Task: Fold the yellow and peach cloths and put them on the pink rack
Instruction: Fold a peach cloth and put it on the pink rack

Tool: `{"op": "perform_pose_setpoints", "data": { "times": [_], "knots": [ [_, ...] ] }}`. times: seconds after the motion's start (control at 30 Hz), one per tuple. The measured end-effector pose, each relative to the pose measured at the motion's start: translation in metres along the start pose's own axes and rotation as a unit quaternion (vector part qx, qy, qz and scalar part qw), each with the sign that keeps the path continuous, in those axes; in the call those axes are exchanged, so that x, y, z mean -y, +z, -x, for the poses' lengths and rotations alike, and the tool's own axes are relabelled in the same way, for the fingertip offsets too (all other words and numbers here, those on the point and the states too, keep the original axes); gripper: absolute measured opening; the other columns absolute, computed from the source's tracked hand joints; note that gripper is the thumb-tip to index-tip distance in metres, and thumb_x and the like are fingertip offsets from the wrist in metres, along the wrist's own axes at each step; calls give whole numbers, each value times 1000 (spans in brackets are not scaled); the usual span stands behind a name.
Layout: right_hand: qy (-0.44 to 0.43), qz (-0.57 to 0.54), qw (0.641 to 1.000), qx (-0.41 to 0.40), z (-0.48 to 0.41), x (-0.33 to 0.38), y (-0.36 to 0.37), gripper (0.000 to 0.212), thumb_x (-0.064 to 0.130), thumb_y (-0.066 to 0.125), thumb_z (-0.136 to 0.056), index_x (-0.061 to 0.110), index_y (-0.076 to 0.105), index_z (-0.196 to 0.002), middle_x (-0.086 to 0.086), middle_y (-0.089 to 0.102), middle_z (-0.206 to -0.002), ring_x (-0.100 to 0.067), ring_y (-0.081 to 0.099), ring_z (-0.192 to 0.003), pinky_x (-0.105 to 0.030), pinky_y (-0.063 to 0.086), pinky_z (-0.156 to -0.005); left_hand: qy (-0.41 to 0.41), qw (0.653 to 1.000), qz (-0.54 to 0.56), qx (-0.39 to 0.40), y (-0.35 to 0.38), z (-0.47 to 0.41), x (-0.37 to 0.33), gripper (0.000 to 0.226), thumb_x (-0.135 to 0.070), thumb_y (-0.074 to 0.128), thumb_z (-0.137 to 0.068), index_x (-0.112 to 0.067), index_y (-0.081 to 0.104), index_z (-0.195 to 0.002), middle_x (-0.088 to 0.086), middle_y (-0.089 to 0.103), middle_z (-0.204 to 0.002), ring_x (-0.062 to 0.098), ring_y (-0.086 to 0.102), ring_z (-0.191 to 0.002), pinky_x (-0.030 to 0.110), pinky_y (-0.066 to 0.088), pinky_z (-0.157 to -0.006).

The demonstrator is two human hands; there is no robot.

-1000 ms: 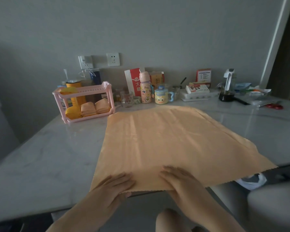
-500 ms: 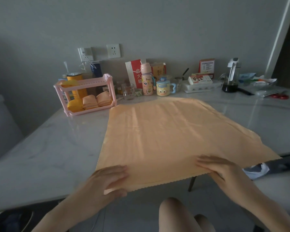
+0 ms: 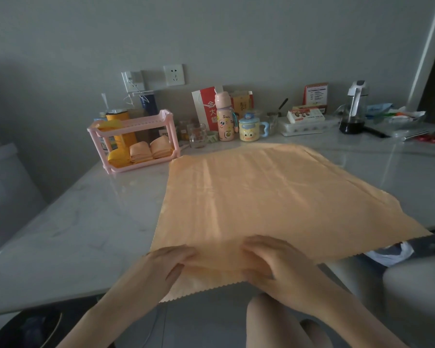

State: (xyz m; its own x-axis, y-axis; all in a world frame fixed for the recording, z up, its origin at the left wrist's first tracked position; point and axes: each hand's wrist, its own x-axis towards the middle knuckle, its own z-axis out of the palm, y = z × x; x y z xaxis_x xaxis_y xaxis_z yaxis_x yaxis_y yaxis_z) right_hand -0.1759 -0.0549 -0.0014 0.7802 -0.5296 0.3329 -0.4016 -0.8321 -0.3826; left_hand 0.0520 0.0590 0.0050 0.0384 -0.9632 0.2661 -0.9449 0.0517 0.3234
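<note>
- Cloth, peach [image 3: 274, 197], lies spread flat over the marble counter [image 3: 68, 229]; its near zigzag edge hangs past the counter's front, its far edge reaches close to the row of items by the wall.
- Left hand [image 3: 166, 264] rests at the near edge, thumb tucked under, fingers on top: grip pinched narrow on a raised fold of the peach cloth.
- Right hand [image 3: 274, 259] sits just beside it, likewise pinching the same near strip; fabric between the two hands is bunched up slightly.
- Pink rack [image 3: 133, 139] stands at the far left of the counter, just off the cloth's far left corner, not touching as far as can be told.
- Lower rack shelf holds one folded yellow cloth [image 3: 118, 155] and two folded peach cloths [image 3: 151, 151] side by side; a yellow piece [image 3: 108, 124] lies on the top tier.
- Behind the spread cloth: glass jar [image 3: 197, 135], pink bottle [image 3: 225, 119], yellow mug with face [image 3: 249, 129], egg carton [image 3: 304, 125], dark-liquid dispenser [image 3: 352, 111].
- Red scissors [image 3: 430, 139] at far right, well apart from the cloth.
</note>
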Motion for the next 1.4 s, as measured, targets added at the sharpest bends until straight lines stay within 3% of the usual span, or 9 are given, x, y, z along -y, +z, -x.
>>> {"op": "perform_pose_setpoints", "data": {
  "times": [0.2,0.4,0.57,0.7,0.93,1.07,1.17,1.27,1.4],
  "knots": [
    [36,41,997,-52,7,-32,-19,36,16,50,-95,28,55,-129,17,50,-134,0,44,-124,-6,23,-98,-69,997,29,4,-8,5,15,37,-20,46,-96,-53,61,-103,-25,67,-102,-5,61,-95,20,48,-84],
    [121,67,989,-61,34,-90,-63,27,3,57,-86,17,71,-104,0,72,-95,-18,65,-88,-26,45,-78,-71,993,91,7,-27,8,33,16,-50,42,-90,-53,58,-91,3,69,-83,15,61,-67,32,48,-71],
    [171,82,974,-126,37,-117,-100,33,42,45,-79,18,60,-61,6,57,-52,-12,57,-55,-18,37,-57,-109,991,75,-18,-41,-5,50,19,-24,50,-94,-38,62,-89,2,68,-78,17,62,-74,31,45,-73],
    [175,70,964,-187,3,-126,-110,29,19,66,-83,23,52,-57,11,49,-45,-4,48,-49,-17,35,-55,-147,986,-18,-81,-32,-38,54,22,-19,45,-96,-23,60,-81,2,65,-75,16,59,-69,35,47,-69],
    [287,153,939,-110,-14,-143,-83,9,21,60,-87,15,63,-94,3,64,-87,-7,53,-68,-16,33,-56,-183,961,-194,-77,3,-70,61,17,-7,46,-89,-11,60,-97,5,56,-108,21,51,-94,30,38,-81],
    [295,276,896,-185,-21,-136,-70,26,-1,64,-75,1,61,-101,-18,61,-99,-36,57,-86,-41,45,-72,-164,949,-209,-170,0,-74,60,39,1,73,-70,-6,62,-107,17,59,-118,35,56,-107,48,42,-94],
    [202,212,926,-239,-52,-90,-46,32,-14,63,-70,-2,64,-100,-21,64,-99,-40,60,-87,-47,49,-77,-77,967,-128,-205,1,-84,23,32,-8,59,-85,-5,59,-117,15,57,-125,33,52,-117,45,36,-102],
    [58,65,988,-131,-80,-30,-15,36,-2,54,-87,8,58,-121,-5,57,-127,-25,52,-120,-37,37,-104,-30,992,-41,-116,20,-99,-16,41,-25,32,-98,-13,44,-135,3,39,-146,18,28,-138,32,14,-113],
    [65,52,992,95,-91,-7,18,55,43,17,-99,17,24,-147,-1,21,-155,-15,16,-142,-28,7,-115,-90,986,-115,81,41,-103,-10,49,-27,19,-101,-18,9,-148,-1,1,-157,14,-3,-144,34,-3,-116]
  ]
}}
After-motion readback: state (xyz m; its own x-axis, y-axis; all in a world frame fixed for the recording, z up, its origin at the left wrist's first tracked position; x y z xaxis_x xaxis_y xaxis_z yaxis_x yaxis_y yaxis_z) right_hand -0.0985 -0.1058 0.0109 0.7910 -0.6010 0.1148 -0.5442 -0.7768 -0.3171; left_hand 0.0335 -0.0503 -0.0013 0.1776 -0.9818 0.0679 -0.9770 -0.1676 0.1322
